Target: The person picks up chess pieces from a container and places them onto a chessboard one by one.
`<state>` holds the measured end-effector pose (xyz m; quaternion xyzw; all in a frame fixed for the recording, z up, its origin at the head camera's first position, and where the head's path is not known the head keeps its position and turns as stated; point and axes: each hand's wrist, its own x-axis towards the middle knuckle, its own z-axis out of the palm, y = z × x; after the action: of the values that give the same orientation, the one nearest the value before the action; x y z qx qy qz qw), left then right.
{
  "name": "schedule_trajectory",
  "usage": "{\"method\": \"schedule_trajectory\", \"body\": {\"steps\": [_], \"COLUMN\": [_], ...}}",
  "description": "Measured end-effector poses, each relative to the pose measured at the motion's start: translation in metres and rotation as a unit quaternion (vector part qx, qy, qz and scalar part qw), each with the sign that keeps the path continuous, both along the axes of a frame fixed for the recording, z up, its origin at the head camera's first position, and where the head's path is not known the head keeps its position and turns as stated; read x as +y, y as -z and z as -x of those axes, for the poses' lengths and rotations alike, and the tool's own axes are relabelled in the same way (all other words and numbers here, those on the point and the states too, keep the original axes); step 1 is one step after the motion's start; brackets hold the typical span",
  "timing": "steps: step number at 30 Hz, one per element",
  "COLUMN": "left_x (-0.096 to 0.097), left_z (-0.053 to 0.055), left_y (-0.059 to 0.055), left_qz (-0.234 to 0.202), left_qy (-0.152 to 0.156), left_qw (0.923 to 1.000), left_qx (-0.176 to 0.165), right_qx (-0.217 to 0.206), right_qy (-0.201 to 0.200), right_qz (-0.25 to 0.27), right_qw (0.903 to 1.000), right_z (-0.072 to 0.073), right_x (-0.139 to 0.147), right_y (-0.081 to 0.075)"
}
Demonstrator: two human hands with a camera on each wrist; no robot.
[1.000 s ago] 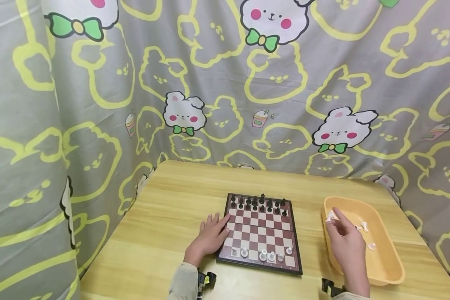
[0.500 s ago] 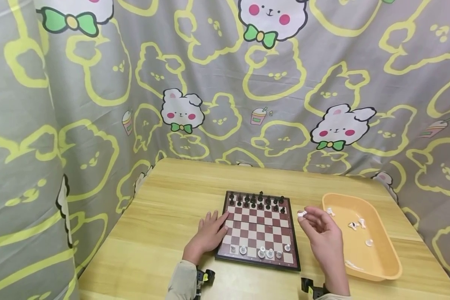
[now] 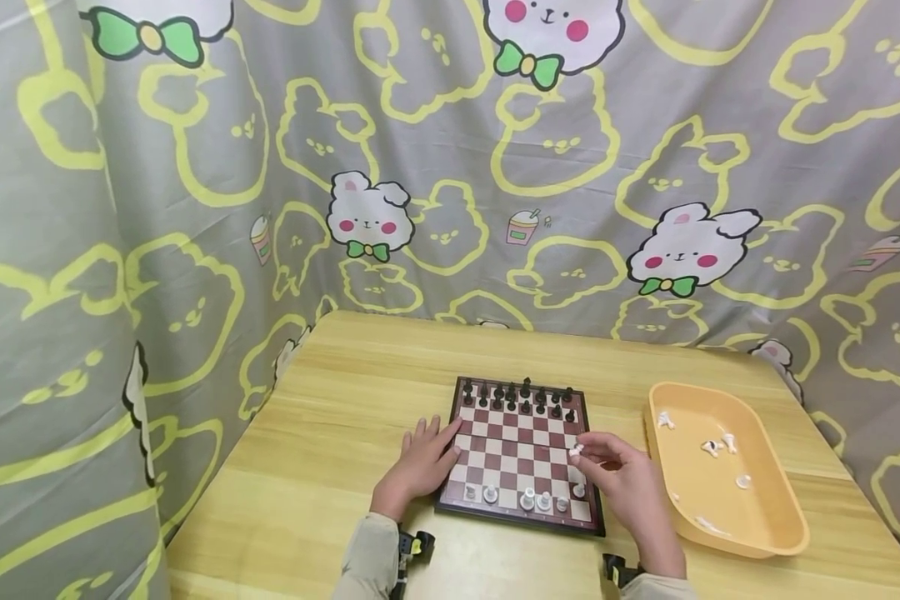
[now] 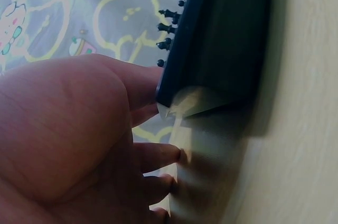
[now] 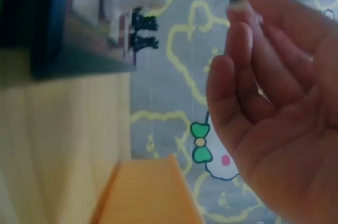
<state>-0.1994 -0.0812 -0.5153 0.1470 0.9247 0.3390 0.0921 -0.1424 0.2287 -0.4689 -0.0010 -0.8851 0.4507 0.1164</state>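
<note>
One white chess piece, pinched by the right hand over the right of the chessboard, is best lowered upright, clear of neighbours, with the straight-fingered left hand steadying the board's edge.

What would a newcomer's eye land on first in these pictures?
Probably the gray curtain with its yellow outlines and white bunnies, hanging behind the table. Next, the chessboard on the table, black pieces lined up along its far side. Then the right hand, pinching a white piece near the board's right edge.
</note>
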Motion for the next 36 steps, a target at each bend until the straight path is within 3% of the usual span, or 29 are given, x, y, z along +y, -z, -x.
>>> {"method": "schedule_trajectory", "body": {"steps": [4, 9, 20, 36], "left_x": [-0.001, 0.0, 0.001, 0.001], "left_z": [0.0, -0.003, -0.002, 0.0], "left_y": [-0.001, -0.002, -0.005, -0.003], "left_qz": [0.0, 0.002, -0.012, -0.003], "left_qy": [0.003, -0.001, 0.004, -0.005], "left_qw": [1.0, 1.0, 0.9999, 1.0], "left_qx": [0.004, 0.001, 0.011, -0.005], "right_qx": [-0.015, -0.068, -0.125, -0.133], "right_qy": [-0.023, -0.047, -0.088, -0.094], "right_qz": [-0.05, -0.032, -0.044, -0.029], "right_qw": [0.9984, 0.9961, 0.9873, 0.9862], "right_z": [0.0, -0.002, 0.0, 0.001], "right_x": [0.0, -0.001, 0.0, -0.002], "right_y": [0.003, 0.007, 0.014, 0.02]}}
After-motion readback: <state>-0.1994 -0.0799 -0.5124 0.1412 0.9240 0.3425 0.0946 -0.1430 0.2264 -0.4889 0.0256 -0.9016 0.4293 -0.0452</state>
